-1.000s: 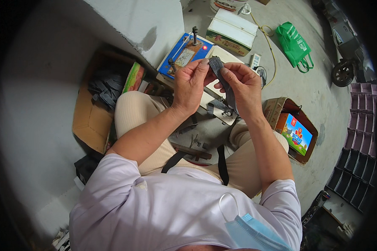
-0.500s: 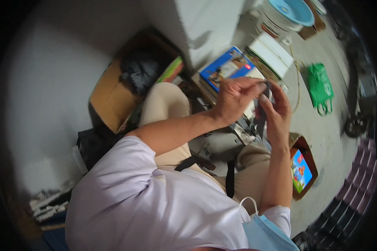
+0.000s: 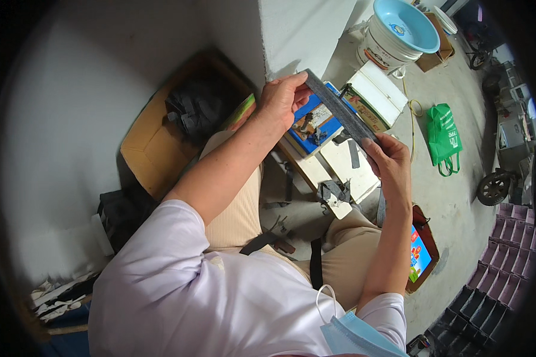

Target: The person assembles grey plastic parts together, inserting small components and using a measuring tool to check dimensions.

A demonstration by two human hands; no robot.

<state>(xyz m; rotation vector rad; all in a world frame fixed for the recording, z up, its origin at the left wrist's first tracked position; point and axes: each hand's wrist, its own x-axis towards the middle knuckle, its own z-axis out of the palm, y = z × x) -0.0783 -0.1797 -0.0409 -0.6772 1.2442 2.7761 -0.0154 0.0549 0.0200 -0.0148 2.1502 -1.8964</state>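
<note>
A dark grey webbing strip (image 3: pixel 337 106) stretches at a slant between my hands, held taut above a low white bench (image 3: pixel 345 163). My left hand (image 3: pixel 284 100) pinches its upper end between thumb and fingers. Lower down and to the right, my right hand (image 3: pixel 392 162) is closed on the strip, and a tail of it seems to hang below by my wrist. Under the strip lies a blue printed box (image 3: pixel 308 143) with small dark pieces on top. Crumpled dark grey scraps (image 3: pixel 333 191) rest on the bench's near end.
A cardboard box (image 3: pixel 152 140) with black material stands left, beside the wall. Beyond the bench are a white-topped box (image 3: pixel 378 89) and a blue basin (image 3: pixel 414 27) on a bucket. A green bag (image 3: pixel 443 135) lies right, and a brown box (image 3: pixel 432 238) stands near my right forearm.
My hands have moved apart, the left one up and to the left, the right one slightly down. The strip, bunched between them before, is now stretched out straight.
</note>
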